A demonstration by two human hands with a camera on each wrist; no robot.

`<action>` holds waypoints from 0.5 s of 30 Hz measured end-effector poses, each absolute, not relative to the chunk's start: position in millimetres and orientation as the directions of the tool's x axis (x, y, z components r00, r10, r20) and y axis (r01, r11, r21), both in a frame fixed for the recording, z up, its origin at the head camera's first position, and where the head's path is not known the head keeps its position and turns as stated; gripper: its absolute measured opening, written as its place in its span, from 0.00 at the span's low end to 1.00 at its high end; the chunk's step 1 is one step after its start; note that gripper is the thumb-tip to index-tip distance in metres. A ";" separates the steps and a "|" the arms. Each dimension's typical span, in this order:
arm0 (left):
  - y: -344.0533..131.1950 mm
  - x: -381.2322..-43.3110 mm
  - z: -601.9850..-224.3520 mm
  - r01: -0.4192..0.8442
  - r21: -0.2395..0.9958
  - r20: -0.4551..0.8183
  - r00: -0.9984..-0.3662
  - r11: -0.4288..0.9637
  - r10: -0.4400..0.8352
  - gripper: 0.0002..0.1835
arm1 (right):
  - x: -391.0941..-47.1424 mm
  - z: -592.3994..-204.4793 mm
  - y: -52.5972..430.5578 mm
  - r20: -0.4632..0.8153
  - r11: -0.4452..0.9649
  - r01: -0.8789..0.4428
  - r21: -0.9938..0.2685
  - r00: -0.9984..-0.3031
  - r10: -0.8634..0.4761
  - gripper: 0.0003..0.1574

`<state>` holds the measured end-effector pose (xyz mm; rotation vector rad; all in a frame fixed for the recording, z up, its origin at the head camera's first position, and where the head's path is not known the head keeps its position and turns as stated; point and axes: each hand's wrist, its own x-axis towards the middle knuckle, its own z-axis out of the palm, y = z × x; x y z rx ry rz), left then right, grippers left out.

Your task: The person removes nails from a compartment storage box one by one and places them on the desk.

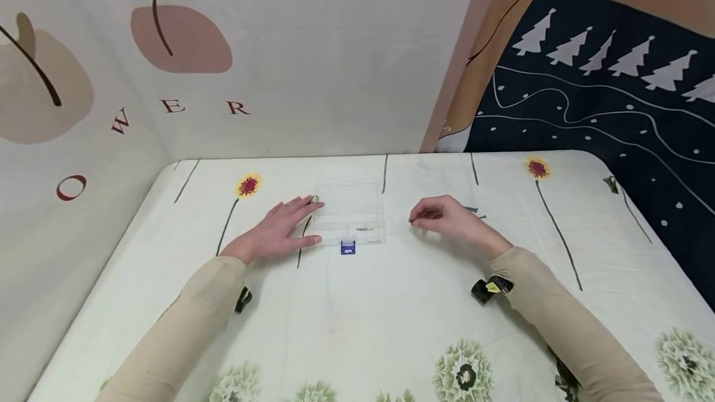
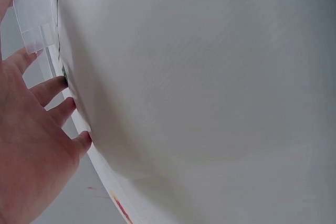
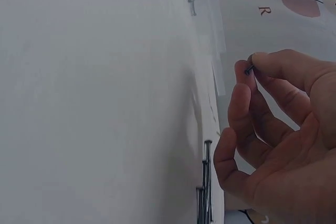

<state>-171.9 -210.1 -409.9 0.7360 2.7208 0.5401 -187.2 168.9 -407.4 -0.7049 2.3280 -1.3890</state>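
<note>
A clear plastic box (image 1: 347, 236) with its transparent lid (image 1: 350, 198) raised lies on the table, a blue latch (image 1: 348, 247) at its front. Inside, toward the right, are a few small nails (image 1: 364, 229). My left hand (image 1: 283, 227) lies at the box's left side, fingers spread and mostly straight, fingertips right at its edge. Off to the right of the box, my right hand (image 1: 451, 222) pinches a small dark nail (image 3: 249, 70) between thumb and index finger, above the cloth. Several longer nails (image 3: 208, 171) lie on the cloth beside that hand, partly hidden by it in the head view.
A white flowered cloth (image 1: 385, 315) covers the table. Printed fabric (image 1: 335, 67) hangs upright behind it, with a dark tree-patterned cloth (image 1: 592, 98) at the right. Black straps with small devices (image 1: 491, 288) sit at both wrists.
</note>
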 end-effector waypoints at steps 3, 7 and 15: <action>-210.3 -171.4 -410.3 0.426 0.422 -0.159 -0.834 0.800 0.528 0.41 | -187.6 -407.2 176.6 -0.039 0.417 -0.250 -0.874 -0.819 -0.572 0.06; -210.6 -171.3 -410.7 0.425 0.422 -0.161 -0.834 0.801 0.527 0.41 | -188.0 -406.1 187.6 -0.053 0.449 -0.250 -0.858 -0.826 -0.561 0.06; -210.1 -170.6 -409.1 0.427 0.423 -0.157 -0.834 0.799 0.529 0.41 | -186.8 -402.5 211.1 -0.073 0.512 -0.252 -0.821 -0.844 -0.532 0.06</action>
